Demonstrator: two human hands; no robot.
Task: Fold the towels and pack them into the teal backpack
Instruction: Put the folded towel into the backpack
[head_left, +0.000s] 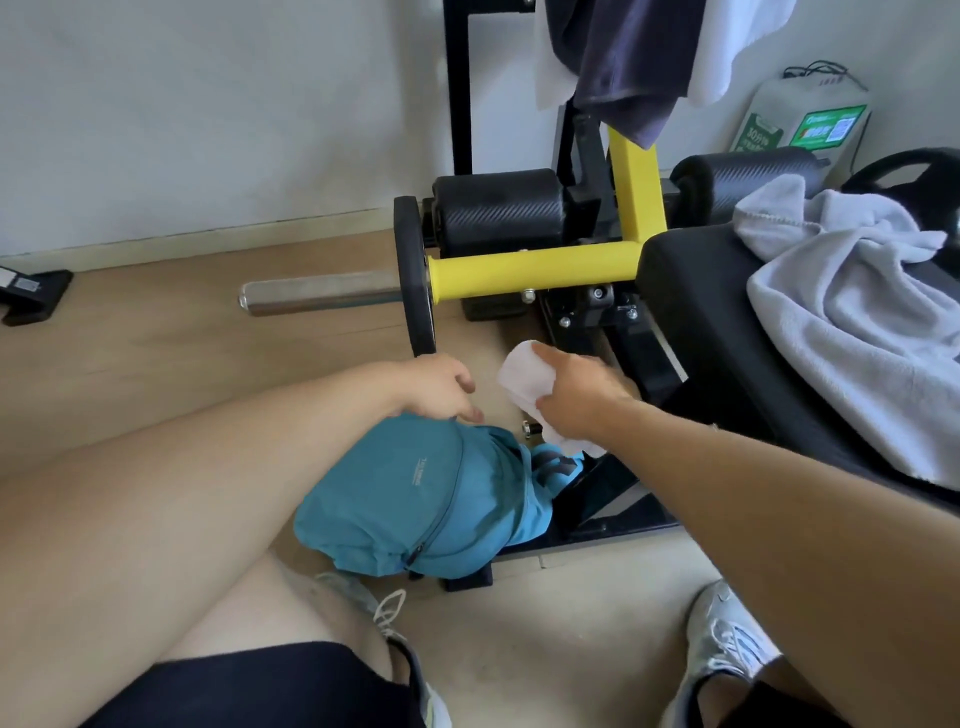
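**Folded towel held above teal backpack beside weight bench**

The teal backpack (415, 509) lies on the wooden floor (208, 322), pressed against the bench base (597, 530) on its right side. Its long axis runs from the near left to the far right, with the top end toward the bench. A zip line curves along its upper face. Small white lettering on that face is too small to read.

The left hand (436, 387) rests on the far edge of the backpack, fingers curled over the fabric. The right hand (576, 395) grips a folded white towel (524, 376) just above the backpack's far right end, fingers wrapped round it.

A grey towel (852, 322) lies crumpled on the bench pad (691, 291), right of the backpack. A dark cloth (623, 67) and a white towel (737, 52) hang from the frame beyond it.

Open floor lies left of the backpack. A steel bar sleeve (311, 299) and black plate (413, 275) project over the floor just beyond it. A green-labelled bag (800, 122) stands far right; only "30" is readable on its label.
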